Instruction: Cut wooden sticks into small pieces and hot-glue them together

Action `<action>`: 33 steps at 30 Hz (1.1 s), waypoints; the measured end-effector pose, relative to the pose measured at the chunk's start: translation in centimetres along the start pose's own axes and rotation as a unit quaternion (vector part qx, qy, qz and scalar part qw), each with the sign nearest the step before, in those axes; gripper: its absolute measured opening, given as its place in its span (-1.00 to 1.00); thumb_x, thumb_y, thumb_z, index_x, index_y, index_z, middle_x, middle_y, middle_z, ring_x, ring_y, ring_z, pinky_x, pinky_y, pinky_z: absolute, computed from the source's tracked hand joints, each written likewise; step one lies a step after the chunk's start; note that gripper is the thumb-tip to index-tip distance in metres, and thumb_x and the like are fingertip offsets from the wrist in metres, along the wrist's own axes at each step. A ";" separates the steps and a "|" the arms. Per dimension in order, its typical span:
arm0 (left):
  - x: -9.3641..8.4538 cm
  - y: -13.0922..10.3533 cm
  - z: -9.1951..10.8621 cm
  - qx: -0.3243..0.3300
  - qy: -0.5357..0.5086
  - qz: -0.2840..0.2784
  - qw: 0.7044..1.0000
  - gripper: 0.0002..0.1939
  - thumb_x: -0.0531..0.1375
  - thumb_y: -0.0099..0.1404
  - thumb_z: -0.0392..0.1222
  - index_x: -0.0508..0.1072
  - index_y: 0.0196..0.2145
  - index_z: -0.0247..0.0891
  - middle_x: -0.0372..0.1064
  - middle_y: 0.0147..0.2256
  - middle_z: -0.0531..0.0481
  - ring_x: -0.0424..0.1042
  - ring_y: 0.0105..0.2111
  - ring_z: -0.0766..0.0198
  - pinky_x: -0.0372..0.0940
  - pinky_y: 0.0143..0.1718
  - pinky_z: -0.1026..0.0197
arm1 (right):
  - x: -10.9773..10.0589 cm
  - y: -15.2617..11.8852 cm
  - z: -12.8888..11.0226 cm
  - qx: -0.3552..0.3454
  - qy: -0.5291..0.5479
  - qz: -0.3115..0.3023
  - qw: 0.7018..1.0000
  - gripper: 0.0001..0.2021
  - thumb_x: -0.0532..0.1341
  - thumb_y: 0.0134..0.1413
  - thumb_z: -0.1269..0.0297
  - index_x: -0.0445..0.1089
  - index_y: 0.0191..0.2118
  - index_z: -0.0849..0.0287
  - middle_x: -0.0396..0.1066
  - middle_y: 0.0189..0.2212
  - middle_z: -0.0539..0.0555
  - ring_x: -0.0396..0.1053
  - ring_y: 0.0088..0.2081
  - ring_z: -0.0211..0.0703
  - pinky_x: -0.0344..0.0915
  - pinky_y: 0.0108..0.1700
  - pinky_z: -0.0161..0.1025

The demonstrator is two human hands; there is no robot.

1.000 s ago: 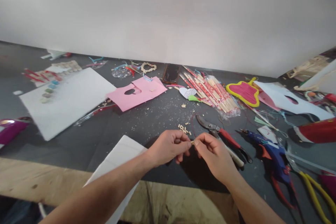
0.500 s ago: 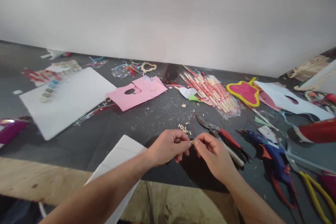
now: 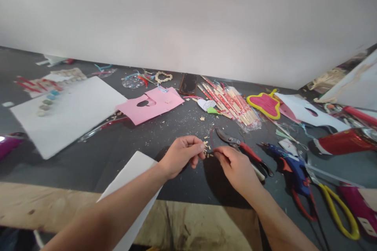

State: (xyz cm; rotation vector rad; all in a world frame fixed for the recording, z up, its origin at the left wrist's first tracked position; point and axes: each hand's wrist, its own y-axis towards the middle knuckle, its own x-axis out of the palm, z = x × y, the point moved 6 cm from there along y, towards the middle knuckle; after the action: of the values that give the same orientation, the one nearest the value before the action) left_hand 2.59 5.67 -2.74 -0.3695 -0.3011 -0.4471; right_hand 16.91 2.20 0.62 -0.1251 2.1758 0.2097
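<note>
My left hand (image 3: 183,156) is closed in a pinch above the dark table; whatever its fingertips hold is too small to make out. Facing it, a short gap away, my right hand (image 3: 237,166) is also pinched, its fingertips hiding anything between them. Several short wooden bits (image 3: 206,146) lie just beyond and between the fingertips. A thin red strand (image 3: 211,135) curves near my right fingertips; I cannot tell if they hold it. Beside my right hand lie red-handled pruning shears (image 3: 244,145). White foam board (image 3: 132,176) lies beneath my left forearm.
Chopsticks in plastic (image 3: 232,104), a phone (image 3: 189,84) and pink foam sheet (image 3: 159,104) lie toward the wall. At right are a blue glue gun (image 3: 290,164), yellow-handled scissors (image 3: 338,211) and a red can (image 3: 347,141). A large white board (image 3: 76,113) lies left.
My hands have come apart; earlier their fingertips met around a small pale wooden piece. The view has shifted slightly, so the table's things sit a little further left.
</note>
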 end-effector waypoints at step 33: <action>-0.6 0.2 1.2 0.068 -0.084 0.001 0.994 -0.69 0.31 0.08 0.00 0.42 -0.43 -0.33 0.40 -0.52 0.06 0.19 -0.69 0.53 0.16 -0.68 0.41 | -4.7 -0.8 1.8 0.107 0.177 0.027 0.978 -0.68 0.19 -0.04 0.32 0.38 -0.09 0.13 0.42 -0.06 0.15 0.39 -0.09 -0.05 0.33 -0.07 -0.13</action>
State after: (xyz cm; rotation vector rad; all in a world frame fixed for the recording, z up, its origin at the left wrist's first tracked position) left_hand 1.94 6.49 -1.92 -0.2741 -0.4929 -0.3910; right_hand 21.21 1.79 3.34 0.0224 2.5418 -0.0200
